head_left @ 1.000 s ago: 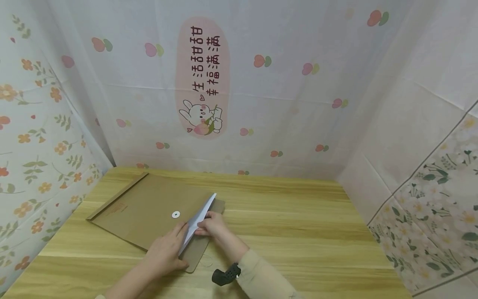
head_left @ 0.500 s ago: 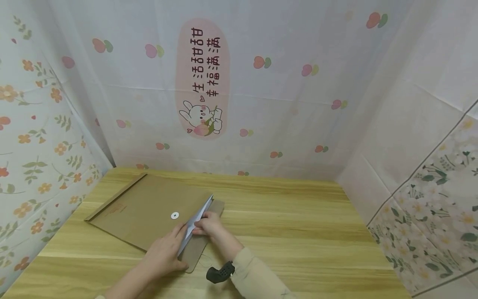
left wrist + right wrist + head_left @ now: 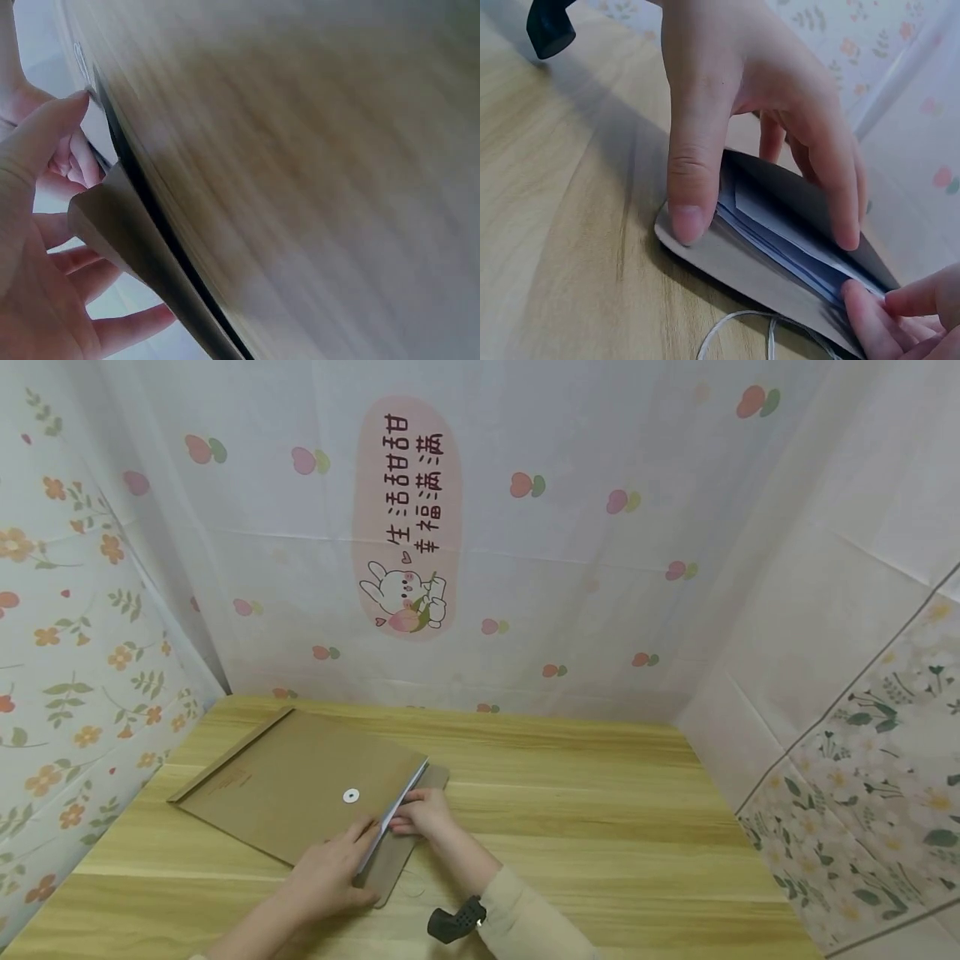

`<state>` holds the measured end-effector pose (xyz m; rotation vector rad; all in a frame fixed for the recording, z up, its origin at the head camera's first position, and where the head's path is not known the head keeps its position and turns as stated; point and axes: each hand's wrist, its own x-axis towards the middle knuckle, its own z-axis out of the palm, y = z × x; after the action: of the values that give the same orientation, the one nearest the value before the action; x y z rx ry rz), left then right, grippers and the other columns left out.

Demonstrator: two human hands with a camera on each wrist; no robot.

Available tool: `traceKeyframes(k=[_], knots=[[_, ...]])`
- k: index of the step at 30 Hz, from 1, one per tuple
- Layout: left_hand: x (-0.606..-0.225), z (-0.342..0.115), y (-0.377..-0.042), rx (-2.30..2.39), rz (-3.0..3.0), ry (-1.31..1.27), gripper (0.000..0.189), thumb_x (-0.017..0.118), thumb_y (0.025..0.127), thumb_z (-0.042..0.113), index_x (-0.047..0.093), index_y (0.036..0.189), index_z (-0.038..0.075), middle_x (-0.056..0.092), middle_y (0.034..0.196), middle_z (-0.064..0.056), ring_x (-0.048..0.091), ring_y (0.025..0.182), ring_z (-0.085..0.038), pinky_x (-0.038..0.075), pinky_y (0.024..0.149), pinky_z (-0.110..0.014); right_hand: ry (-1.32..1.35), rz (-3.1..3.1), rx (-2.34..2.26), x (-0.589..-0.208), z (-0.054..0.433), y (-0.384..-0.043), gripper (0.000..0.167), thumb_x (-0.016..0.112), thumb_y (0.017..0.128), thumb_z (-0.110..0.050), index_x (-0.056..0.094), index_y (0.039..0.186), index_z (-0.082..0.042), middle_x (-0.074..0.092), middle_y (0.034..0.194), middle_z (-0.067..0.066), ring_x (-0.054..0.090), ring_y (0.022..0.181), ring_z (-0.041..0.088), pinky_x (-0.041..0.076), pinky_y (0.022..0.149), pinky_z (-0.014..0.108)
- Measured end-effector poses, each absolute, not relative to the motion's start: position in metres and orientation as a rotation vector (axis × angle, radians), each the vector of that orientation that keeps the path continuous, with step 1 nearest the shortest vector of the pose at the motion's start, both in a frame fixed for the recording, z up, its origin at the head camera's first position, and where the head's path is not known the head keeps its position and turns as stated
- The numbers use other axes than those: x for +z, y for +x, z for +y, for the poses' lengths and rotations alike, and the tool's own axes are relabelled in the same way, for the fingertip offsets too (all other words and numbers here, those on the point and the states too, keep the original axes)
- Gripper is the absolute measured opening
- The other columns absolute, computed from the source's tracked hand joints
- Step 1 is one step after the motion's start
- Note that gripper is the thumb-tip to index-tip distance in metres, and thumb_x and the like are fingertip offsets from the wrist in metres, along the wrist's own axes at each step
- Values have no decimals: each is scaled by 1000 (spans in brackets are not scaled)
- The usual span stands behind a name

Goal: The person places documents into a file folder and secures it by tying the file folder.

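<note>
Seemingly, papers (image 3: pixel 776 225) are being tucked into the envelope (image 3: pixel 292 777), wanting an even push next; left hand (image 3: pixel 326 870) has fingers apart, right hand (image 3: pixel 429 818) pinching or not, I can't tell.

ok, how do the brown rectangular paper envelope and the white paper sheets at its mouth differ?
Colour: the brown envelope contrasts with the white sheets.
Exposure: the envelope shows a broad face; the sheets only a narrow strip.
Fittings: the envelope carries a white round disc; the visible part of the sheets carries none.
Shared: both look thin.
</note>
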<state>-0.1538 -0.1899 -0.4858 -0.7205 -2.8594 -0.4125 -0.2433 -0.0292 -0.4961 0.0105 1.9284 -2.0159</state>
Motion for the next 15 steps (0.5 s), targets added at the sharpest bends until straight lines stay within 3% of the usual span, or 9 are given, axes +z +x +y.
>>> traceKeyframes(k=[9, 15], knots=[[-486, -199, -154, -551, -2898, -844, 63, 76, 78, 42, 60, 124, 3, 50, 134, -22, 51, 117, -42, 45, 83, -62, -48, 1960, -1965, -491, -16, -238, 32, 56, 87, 11, 51, 118, 20, 67, 88, 28, 70, 77, 34, 57, 64, 33], [-480, -212, -157, -684, -2935, -917, 57, 65, 88, 44, 59, 127, 2, 54, 133, -18, 52, 118, -37, 43, 92, -57, -42, 1964, -2093, -473, -4, -229, 25, 51, 88, 11, 51, 112, 19, 64, 91, 35, 68, 64, 22, 57, 61, 31]])
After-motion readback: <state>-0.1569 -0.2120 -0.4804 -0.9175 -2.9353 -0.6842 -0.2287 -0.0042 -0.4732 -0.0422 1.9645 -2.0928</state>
